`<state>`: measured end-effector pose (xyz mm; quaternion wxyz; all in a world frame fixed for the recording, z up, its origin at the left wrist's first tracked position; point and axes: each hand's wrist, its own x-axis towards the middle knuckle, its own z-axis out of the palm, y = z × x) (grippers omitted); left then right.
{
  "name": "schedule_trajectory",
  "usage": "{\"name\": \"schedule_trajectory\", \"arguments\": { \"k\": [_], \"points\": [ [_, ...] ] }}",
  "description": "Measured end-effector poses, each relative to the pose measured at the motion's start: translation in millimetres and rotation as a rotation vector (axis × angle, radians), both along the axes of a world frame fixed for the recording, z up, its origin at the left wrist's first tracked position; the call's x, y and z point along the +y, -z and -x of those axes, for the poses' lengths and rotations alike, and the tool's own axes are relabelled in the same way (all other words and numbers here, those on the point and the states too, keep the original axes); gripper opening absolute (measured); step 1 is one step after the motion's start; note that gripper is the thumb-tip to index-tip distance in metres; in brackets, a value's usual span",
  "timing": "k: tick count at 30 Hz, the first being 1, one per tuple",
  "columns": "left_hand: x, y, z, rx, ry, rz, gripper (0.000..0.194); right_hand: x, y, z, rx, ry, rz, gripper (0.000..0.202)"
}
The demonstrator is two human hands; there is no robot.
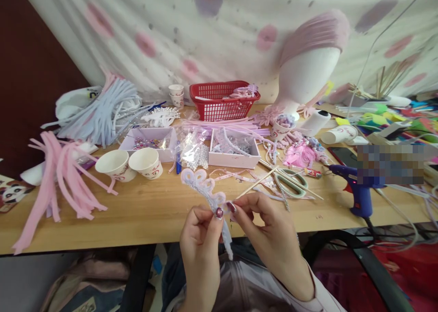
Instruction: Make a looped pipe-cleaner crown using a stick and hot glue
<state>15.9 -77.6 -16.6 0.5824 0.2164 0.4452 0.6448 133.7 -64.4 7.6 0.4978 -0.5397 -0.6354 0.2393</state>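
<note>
Between my hands, above the table's front edge, is a pale lilac and pink pipe-cleaner piece [206, 189] with a row of small loops along one side and a straight tail hanging down. My left hand [201, 252] pinches its stem between thumb and fingers. My right hand [268, 239] pinches the pink strand at the lowest loop, close beside the left thumb. Beyond the hands lie green-handled scissors [292, 183], a thin wooden stick [256, 183] and a printed tape [232, 175].
Two paper cups [146, 163] and pink pipe cleaners [56, 175] lie left. Behind stand a bead box [167, 155], a white box [234, 160], a red basket [224, 109] and a white mannequin head [304, 72]. A blue glue gun [361, 198] with its cord sits right.
</note>
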Motion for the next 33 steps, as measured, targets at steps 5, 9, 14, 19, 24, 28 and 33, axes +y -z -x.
{"name": "schedule_trajectory", "arguments": {
  "k": [5, 9, 14, 19, 24, 28, 33],
  "points": [
    [-0.3, 1.8, 0.6, 0.054, -0.022, -0.010, 0.032, -1.0, -1.1, -1.8, 0.064, 0.005, 0.041, 0.008],
    [0.3, 1.2, -1.8, 0.127, -0.084, -0.053, 0.029, -2.7, -3.5, 0.0, 0.122, -0.026, 0.093, 0.011],
    [0.9, -1.7, -2.5, 0.143, -0.088, -0.065, 0.029, -2.9, -2.5, 4.5, 0.151, -0.007, 0.075, 0.009],
    [1.8, -1.0, -1.9, 0.125, -0.071, -0.080, 0.028, -2.3, 2.9, 8.6, 0.289, -0.017, 0.174, 0.016],
    [2.0, -0.3, -3.3, 0.097, -0.061, -0.126, 0.026, -0.5, 4.0, 9.8, 0.496, -0.079, 0.252, 0.024],
    [1.3, 1.3, -3.1, 0.111, -0.059, -0.142, 0.024, 0.8, 3.4, 10.0, 0.562, -0.116, 0.292, 0.025],
    [1.0, 2.5, -2.7, 0.095, -0.043, -0.140, 0.023, 0.7, 6.2, 11.1, 0.560, -0.123, 0.312, 0.029]
  ]
}}
